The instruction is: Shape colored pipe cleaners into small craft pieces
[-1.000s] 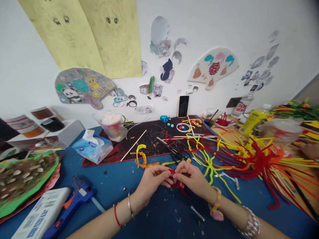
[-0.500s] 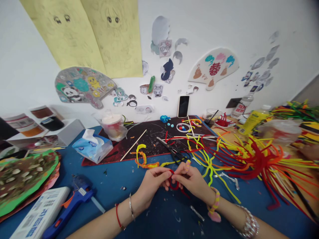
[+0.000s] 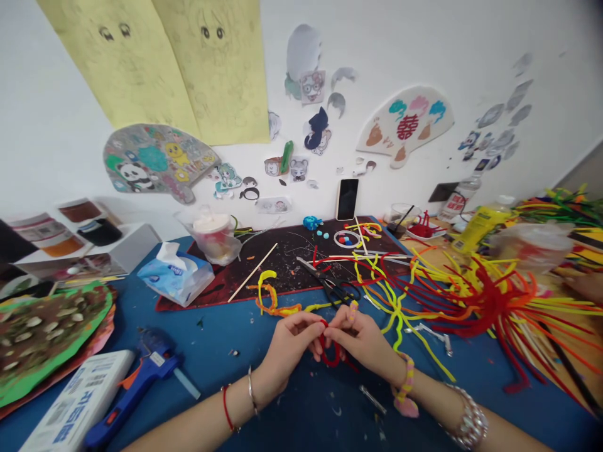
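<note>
Between my fingertips is a red pipe cleaner [image 3: 333, 359], bent into a loop that hangs below them, with a loose end off to the right. My left hand [image 3: 296, 342] pinches it from the left, thumb against forefinger. From the other side my right hand [image 3: 360, 339] pinches the same piece, the two thumbs almost meeting. Just beyond the hands lie black-handled scissors [image 3: 332, 285] and an orange and yellow pipe cleaner shape [image 3: 273, 301]. Part of the red piece is hidden by my fingers.
Loose red, yellow and orange pipe cleaners [image 3: 490, 307] spread over the right side. A blue glue gun [image 3: 136, 389] lies at left by a white box [image 3: 78, 402]. Tissues [image 3: 176, 276], a bagged cup [image 3: 214, 235] and a phone [image 3: 347, 199] stand farther back. Another person's hand [image 3: 586, 287] shows at far right.
The red loop hangs slightly lower and looks longer below my fingers. Both hands stay pinched in nearly the same place.
</note>
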Tool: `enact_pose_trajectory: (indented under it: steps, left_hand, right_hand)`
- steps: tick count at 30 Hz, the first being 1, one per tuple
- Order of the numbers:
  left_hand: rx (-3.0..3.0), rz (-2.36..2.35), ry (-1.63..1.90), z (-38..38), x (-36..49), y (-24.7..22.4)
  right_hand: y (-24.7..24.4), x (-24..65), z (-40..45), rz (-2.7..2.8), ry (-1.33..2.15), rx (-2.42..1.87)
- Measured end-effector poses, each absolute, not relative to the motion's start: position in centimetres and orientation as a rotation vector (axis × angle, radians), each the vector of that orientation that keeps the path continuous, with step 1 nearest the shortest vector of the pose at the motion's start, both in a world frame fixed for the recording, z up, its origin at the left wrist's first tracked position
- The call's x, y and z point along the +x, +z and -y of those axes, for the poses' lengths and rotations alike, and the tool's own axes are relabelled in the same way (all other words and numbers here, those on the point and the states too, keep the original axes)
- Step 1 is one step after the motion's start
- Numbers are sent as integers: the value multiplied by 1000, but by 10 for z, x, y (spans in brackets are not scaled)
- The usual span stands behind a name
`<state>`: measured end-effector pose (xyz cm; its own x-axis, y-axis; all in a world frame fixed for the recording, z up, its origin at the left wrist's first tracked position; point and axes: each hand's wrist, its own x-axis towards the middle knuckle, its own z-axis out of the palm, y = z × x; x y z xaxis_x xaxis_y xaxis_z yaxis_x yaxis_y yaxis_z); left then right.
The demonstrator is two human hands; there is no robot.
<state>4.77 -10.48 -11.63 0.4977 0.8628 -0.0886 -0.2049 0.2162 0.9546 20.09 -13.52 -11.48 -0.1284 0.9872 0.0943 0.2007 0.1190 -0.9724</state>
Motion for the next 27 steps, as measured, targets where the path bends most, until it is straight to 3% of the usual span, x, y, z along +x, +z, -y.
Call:
enact_pose_trajectory:
  steps: [18,27]
  left_hand:
    - [1110,-765,828,104,50,-116]
    - [1128,-748,898,105,50,-118]
  right_hand:
    - [-117,202,135,1575,977,-1250]
    - [-114,200,137,1693,587,-1355]
